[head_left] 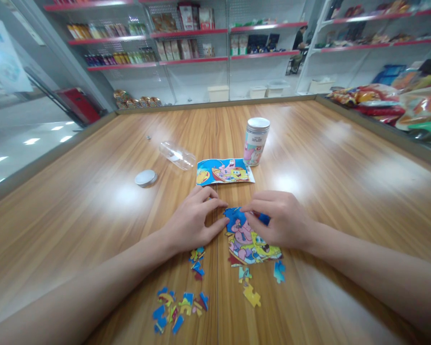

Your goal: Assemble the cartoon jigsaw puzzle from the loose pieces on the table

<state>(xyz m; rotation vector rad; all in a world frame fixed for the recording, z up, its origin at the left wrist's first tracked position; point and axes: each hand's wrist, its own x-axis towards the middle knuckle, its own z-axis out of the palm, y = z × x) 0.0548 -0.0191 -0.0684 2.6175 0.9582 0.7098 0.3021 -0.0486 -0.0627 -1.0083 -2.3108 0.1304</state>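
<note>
A partly joined jigsaw puzzle [242, 235] with cartoon figures lies on the wooden table before me. My left hand [199, 218] rests at its upper left corner, thumb and index finger apart and touching its edge. Over the puzzle's top edge is my right hand [282, 215], its thumb and index finger closed at a blue jigsaw piece, mostly hidden by the fingertips. Beneath the puzzle are a yellow jigsaw piece [252, 295] and a light blue jigsaw piece [279, 271]. Several loose pieces [172, 311] lie scattered at the lower left.
Beyond my hands lies a printed picture sheet [221, 171], with a lidded can [256, 142] at its right end. A clear plastic jar [177, 155] lies on its side near a silver lid [145, 178]. Shelves [192, 60] stand behind the table [93, 211]; a person sits far back.
</note>
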